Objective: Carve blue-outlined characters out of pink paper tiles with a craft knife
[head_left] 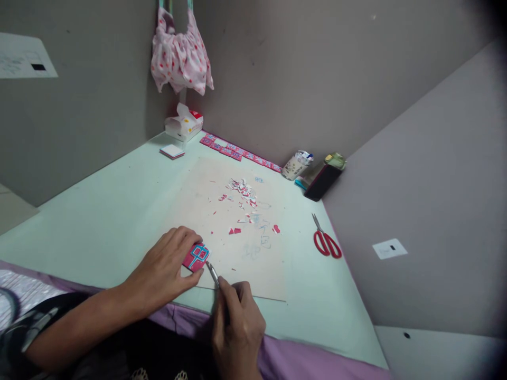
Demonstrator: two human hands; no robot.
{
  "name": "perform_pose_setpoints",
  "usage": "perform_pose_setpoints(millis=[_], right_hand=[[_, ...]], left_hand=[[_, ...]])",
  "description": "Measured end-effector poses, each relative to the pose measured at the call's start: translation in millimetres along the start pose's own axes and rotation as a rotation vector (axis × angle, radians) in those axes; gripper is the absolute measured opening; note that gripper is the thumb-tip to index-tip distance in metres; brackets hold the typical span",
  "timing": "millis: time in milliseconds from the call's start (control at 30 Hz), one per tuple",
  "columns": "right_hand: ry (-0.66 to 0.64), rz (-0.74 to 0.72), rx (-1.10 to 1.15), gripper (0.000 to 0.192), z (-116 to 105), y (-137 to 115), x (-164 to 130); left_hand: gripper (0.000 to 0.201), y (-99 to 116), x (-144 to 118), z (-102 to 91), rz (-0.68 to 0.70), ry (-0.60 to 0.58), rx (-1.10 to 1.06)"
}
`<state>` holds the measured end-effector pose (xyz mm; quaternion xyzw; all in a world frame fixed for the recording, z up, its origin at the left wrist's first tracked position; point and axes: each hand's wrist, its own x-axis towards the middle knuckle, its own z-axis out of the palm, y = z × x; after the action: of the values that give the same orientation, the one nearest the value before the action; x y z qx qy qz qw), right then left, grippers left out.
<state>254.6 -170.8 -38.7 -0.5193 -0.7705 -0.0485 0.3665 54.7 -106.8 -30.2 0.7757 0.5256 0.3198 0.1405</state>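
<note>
Two hands at work: both are low in the head view, meeting at the near edge of the cutting board.
Desk: pale green corner desktop [99, 221], set between grey walls and edged with purple cloth along the near side.
Cutting board: large beige sheet of card or board [233, 264] lying flat on the desk, scored with faint blue marks.
Cloth bag: pink spotted fabric bag [180, 55] hanging in the corner, above a small white carton [182, 125].
Left hand: left hand [166, 269] lies flat, fingers curled over the far edge of the work piece, pinning it to the board.
Right hand: right hand [237, 322] is closed in a pen grip round the knife, knuckles towards the camera.
Scissors: red-handled scissors [325, 238] lie shut on the desk, well apart to the right.
Work piece: small pink paper card with a blue-outlined character [196, 256], under the left fingertips at the board's near left edge.
Knife: slim metal-tipped craft knife [213, 272]; its tip seems to touch the card's lower right corner, though the blade is too small to be sure.
Scraps: pink and white paper offcuts [242, 196] scattered farther up the board.
Step in hand: probably cutting waste away around the character.
Next move calls for: steady downward pressure, a short controlled stroke, and fingertips kept clear of the blade's path.
</note>
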Motion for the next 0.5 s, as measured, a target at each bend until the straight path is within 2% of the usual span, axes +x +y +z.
perform_pose_setpoints(millis=[500], right_hand=[[0.015, 0.004, -0.034, 0.028, 3.9, 1.4, -1.2]], left_hand=[[0.025, -0.9, -0.9, 0.8, 0.003, -0.023, 0.0]])
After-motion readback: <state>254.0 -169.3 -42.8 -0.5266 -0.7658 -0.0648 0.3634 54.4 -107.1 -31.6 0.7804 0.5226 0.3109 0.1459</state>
